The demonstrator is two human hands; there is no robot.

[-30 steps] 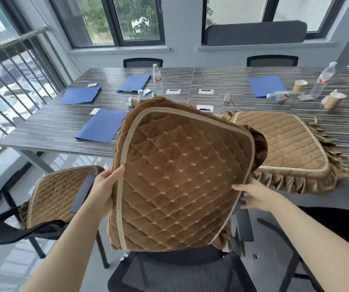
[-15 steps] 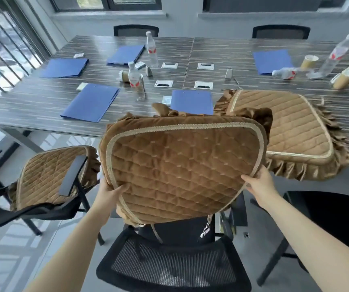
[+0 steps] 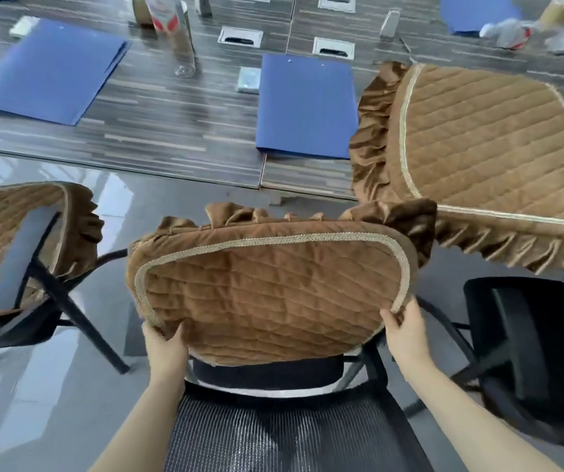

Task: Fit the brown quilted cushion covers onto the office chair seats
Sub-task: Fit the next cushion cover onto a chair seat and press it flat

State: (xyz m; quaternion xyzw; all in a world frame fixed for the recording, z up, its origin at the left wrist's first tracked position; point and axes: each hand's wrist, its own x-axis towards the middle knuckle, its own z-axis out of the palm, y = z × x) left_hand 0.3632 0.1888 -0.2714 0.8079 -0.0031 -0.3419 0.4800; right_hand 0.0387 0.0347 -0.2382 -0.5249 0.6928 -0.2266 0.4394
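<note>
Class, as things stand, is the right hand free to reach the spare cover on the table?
Probably not: the right hand grips the held cover; the spare cover lies unobstructed.

A: What lies straight beyond the grip?

B: A dark striped table [image 3: 158, 144], and on it a closed blue folder [image 3: 306, 103] with a small pale packet [image 3: 249, 80] just beside its left edge.

A: And up to the left of the grip?

B: A second blue folder [image 3: 49, 71], well apart from the first. Between them stands a clear bottle [image 3: 178, 32] (its label red and white, blurred).

A: Farther off?

B: A metal cable port [image 3: 240, 37] and a second port [image 3: 333, 48], both set in the tabletop. Far to the right a tipped bottle [image 3: 505, 32] lies near a paper cup [image 3: 558, 6]. Low on the grip's left is glossy grey floor [image 3: 35, 386].
</note>
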